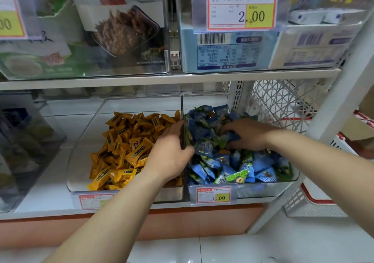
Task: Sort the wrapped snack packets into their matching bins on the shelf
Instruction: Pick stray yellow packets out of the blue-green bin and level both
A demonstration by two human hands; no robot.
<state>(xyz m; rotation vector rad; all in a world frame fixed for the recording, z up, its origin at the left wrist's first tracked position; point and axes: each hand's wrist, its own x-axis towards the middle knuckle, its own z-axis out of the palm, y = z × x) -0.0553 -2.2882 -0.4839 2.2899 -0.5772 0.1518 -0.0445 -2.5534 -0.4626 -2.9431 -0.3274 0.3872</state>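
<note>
Two clear bins stand side by side on the lower shelf. The left bin (77, 173) holds a heap of yellow packets (125, 147). The right bin (263, 190) is piled with blue-and-green packets (232, 165). My left hand (170, 155) rests at the divider between the bins, its fingers curled over the wall and touching blue packets. My right hand (247, 135) lies palm down in the blue pile, fingers bent into the packets. Whether either hand holds a packet is hidden by the fingers.
Price tags (213, 195) hang on the bin fronts. The upper shelf (162, 78) carries clear bins of boxed goods close above my hands. A white shelf post (323, 121) and a white wire basket (307, 206) stand to the right. A dark bin (24, 141) sits at left.
</note>
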